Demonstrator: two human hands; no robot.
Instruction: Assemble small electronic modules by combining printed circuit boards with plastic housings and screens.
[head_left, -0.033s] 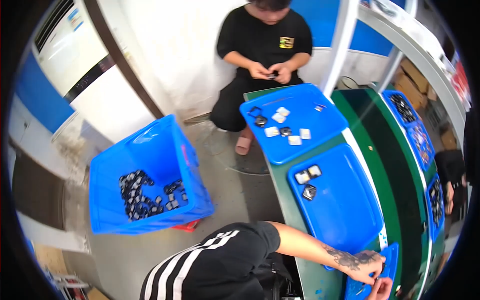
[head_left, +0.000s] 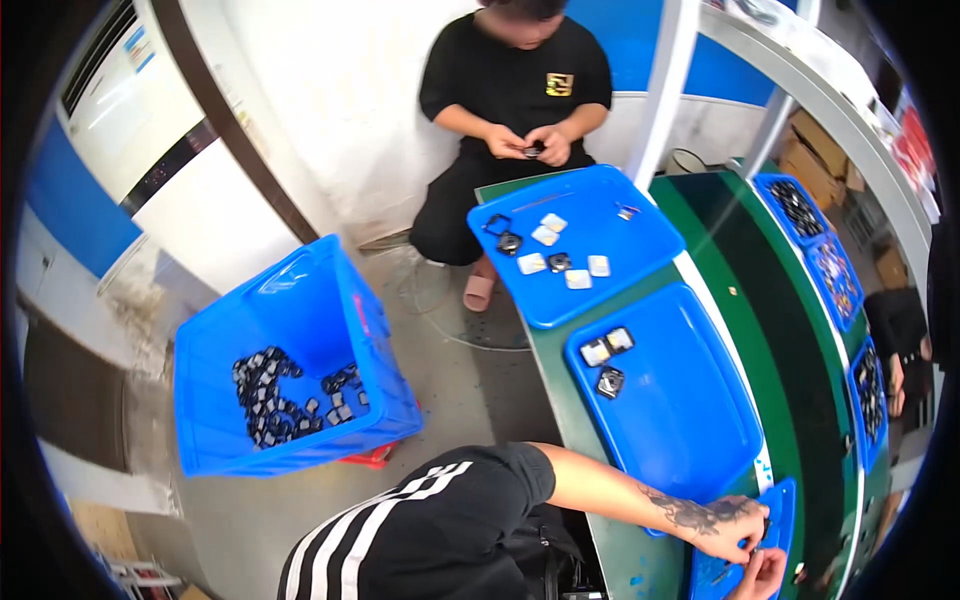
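Note:
At the lower right, my left hand [head_left: 732, 527] bends over a small blue tray [head_left: 785, 505], its fingers pinched together. My right hand [head_left: 762, 577] comes in from the bottom edge with thumb and fingers closed close to the left fingertips. Whatever lies between the fingers is too small and covered to make out. Beyond my forearm is a larger blue tray [head_left: 690, 400]. In its far left corner sit two joined black-and-white square pieces [head_left: 607, 346] and a black square part [head_left: 610, 382].
Across from me a seated person [head_left: 520, 120] handles a small black part over another blue tray [head_left: 600, 295] of white and black pieces. A deep blue bin [head_left: 390, 370] of dark parts stands left. A green belt [head_left: 740, 225] runs along the right, with more filled trays [head_left: 868, 400] beyond.
The whole view has shifted slightly, so things sit a little farther left. My hands stay together over the small tray, with hardly any change in the fingers.

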